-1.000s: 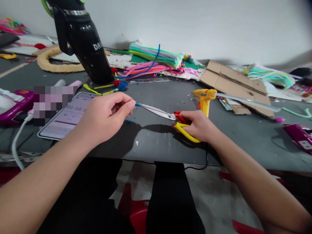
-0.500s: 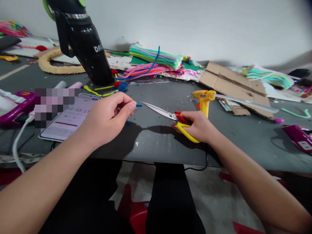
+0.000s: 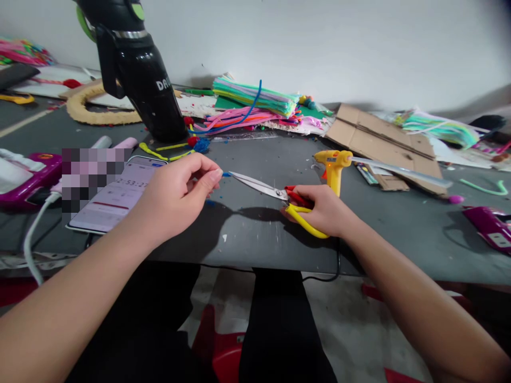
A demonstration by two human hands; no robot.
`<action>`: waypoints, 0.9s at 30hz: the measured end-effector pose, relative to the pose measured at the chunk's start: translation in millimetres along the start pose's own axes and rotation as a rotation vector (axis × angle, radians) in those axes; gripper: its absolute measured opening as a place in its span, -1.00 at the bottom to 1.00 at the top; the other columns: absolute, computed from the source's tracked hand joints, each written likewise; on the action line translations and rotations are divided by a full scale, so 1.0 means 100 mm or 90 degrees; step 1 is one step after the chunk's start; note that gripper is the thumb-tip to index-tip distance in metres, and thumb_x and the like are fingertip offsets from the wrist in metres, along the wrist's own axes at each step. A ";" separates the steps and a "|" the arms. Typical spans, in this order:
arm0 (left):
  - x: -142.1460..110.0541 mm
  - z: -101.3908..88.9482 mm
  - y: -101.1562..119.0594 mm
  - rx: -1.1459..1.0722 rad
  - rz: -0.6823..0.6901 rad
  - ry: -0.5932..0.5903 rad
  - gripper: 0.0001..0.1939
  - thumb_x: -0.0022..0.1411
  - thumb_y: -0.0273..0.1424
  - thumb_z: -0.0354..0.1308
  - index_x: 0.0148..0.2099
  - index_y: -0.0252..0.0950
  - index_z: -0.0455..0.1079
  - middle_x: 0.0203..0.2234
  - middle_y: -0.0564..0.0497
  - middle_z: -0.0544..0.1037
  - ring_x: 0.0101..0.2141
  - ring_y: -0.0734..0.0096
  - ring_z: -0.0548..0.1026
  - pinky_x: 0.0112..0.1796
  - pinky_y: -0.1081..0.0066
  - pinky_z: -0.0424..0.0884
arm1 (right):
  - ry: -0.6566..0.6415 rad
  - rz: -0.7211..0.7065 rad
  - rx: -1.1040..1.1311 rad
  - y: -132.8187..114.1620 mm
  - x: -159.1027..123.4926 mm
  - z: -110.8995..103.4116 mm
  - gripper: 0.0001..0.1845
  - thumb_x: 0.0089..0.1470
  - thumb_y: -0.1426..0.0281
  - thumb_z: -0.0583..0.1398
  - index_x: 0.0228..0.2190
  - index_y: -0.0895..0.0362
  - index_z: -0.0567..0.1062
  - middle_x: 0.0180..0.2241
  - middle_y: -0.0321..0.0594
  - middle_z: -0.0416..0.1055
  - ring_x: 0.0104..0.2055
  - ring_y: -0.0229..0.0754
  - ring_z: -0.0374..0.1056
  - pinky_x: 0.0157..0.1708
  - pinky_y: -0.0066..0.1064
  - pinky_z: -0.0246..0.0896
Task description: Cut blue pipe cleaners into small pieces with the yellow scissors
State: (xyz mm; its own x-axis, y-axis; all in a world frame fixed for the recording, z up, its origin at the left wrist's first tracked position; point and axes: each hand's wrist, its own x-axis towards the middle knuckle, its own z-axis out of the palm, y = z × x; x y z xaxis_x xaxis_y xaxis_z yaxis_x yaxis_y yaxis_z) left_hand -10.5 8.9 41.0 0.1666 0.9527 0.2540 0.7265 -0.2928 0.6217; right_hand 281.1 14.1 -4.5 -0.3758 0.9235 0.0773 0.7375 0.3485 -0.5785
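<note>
Between thumb and forefinger, my left hand [image 3: 186, 194] pinches a short piece of blue pipe cleaner [image 3: 226, 174], whose end sticks out to the right. My right hand [image 3: 319, 209] grips scissors [image 3: 257, 185] with red and yellow handles. Their blades are nearly together and point left, with the tips at the end of the blue piece; whether they touch it I cannot tell. Small blue scraps [image 3: 210, 202] lie on the dark table [image 3: 255, 239] below. Behind my left hand is a blue tuft [image 3: 202, 144] beside yellow and red pipe cleaner pieces.
A yellow glue gun [image 3: 334, 166] stands just behind my right hand. A phone [image 3: 115, 197] lies by my left forearm, with a black bottle [image 3: 147, 85] behind it. Pipe cleaner bundles [image 3: 255, 96] and cardboard [image 3: 383, 141] lie along the wall. A purple power strip [image 3: 489, 227] sits far right.
The scissors have moved slightly left, so their tips have come up to the blue piece. My left hand keeps its pinch almost in place.
</note>
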 end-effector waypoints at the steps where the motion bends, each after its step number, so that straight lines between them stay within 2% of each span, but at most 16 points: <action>1: 0.00 0.00 0.00 0.001 -0.001 -0.001 -0.73 0.30 -0.17 0.02 -0.25 -0.25 0.41 -0.40 0.04 0.55 -0.43 0.44 0.44 -0.39 0.43 0.34 | 0.000 -0.001 0.000 0.00 0.00 0.00 -0.54 0.00 0.14 0.24 -0.58 0.09 0.10 -0.58 -0.40 0.02 -0.48 -0.33 -0.12 -0.49 -0.41 -0.19; 27: 0.01 0.01 0.00 -0.003 0.003 -0.009 -0.74 0.31 -0.19 0.03 -0.25 -0.25 0.41 -0.40 0.03 0.54 -0.42 0.44 0.43 -0.39 0.44 0.32 | 0.009 -0.008 -0.016 0.00 0.01 -0.01 -0.59 -0.02 0.23 0.26 -0.60 0.10 0.15 -0.59 -0.40 -0.01 -0.48 -0.33 -0.12 -0.48 -0.42 -0.18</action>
State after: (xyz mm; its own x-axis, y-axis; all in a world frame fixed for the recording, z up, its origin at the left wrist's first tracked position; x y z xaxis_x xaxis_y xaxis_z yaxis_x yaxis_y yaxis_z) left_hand -9.5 10.2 40.4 0.1803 0.9522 0.2466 0.7225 -0.2983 0.6237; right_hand 281.0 15.4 -3.7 -0.3772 0.9211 0.0962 0.7466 0.3640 -0.5569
